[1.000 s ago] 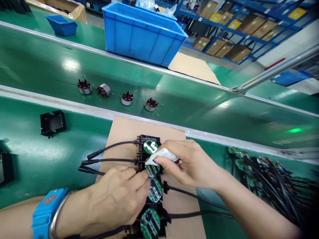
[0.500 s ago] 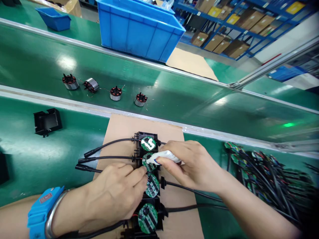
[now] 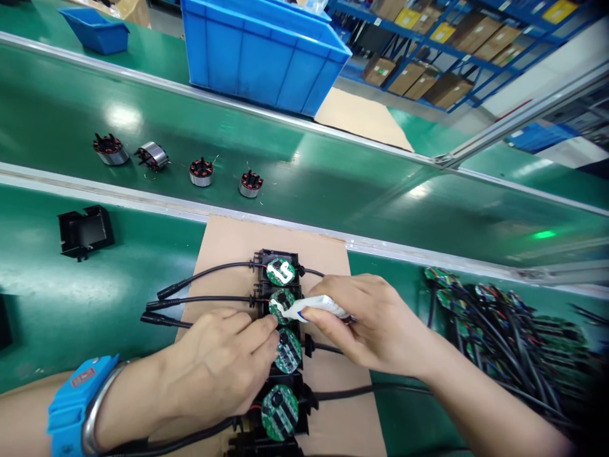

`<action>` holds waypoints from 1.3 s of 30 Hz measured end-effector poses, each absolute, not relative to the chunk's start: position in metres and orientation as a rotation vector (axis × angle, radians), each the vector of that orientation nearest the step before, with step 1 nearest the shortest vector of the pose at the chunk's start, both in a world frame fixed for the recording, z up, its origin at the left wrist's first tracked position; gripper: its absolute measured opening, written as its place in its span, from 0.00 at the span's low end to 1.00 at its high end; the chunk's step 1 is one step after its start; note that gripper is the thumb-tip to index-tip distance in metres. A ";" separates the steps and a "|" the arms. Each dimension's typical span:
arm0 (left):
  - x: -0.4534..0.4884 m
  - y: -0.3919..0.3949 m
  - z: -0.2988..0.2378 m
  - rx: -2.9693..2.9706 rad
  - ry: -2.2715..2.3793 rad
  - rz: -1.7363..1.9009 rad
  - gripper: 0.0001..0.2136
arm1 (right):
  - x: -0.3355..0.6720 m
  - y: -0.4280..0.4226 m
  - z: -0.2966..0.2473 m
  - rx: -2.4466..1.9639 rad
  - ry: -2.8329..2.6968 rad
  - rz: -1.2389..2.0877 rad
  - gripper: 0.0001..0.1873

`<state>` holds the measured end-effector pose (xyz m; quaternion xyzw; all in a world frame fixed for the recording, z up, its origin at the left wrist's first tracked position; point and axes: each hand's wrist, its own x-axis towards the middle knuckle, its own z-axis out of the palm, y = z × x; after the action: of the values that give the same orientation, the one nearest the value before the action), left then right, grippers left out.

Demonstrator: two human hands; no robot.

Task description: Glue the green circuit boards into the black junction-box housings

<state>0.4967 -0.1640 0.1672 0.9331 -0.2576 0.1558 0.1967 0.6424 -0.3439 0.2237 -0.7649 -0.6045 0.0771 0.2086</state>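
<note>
My right hand [image 3: 375,324] is closed around a white squeeze tube [image 3: 326,306], its nozzle over the second round green circuit board [image 3: 282,298]. A short white streak of paste lies on that board under the tip. My left hand [image 3: 223,365] is closed, fingers bent together, with its fingertips at the lower left edge of the same board. The top board [image 3: 280,271] carries a thick winding bead of white paste. Two lower boards, the third [image 3: 288,350] and the fourth [image 3: 280,412], show no paste. The boards sit on black housings [image 3: 280,254] in a column, with black cables.
Cardboard [image 3: 228,238] lies beneath the housings. Beyond is a green conveyor belt [image 3: 333,184] with several motor stators [image 3: 201,172]. An open black housing [image 3: 85,231] lies left, and a pile of cabled boards [image 3: 495,336] right. A blue crate [image 3: 266,57] stands behind.
The nozzle has shifted slightly right and down across the second board, and a white paste streak now shows there. The stators have moved left along the belt. My left hand stays in place.
</note>
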 end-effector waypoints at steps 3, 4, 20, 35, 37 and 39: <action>0.497 -0.164 0.167 2.599 -0.710 0.447 0.11 | 0.639 -0.347 0.224 -2.116 -1.678 0.220 0.06; 0.498 -0.165 0.166 2.597 -0.705 0.451 0.11 | 0.638 -0.349 0.224 -2.117 -1.673 0.221 0.06; 0.500 -0.163 0.166 2.596 -0.707 0.476 0.10 | 0.651 -0.348 0.216 -2.177 -1.628 0.123 0.09; 0.468 -0.174 0.173 2.666 -1.126 0.392 0.13 | 0.617 -0.357 0.219 -1.997 -1.580 0.297 0.06; 0.471 -0.174 0.173 2.659 -1.119 0.411 0.13 | 0.616 -0.355 0.214 -1.986 -1.590 0.283 0.06; 0.473 -0.174 0.174 2.645 -1.110 0.435 0.13 | 0.618 -0.355 0.212 -1.994 -1.596 0.284 0.06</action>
<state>0.4731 -0.1736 0.1742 0.9052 -0.3797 0.1488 0.1199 0.6177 -0.3546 0.2124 -0.7444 -0.5958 0.1061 0.2823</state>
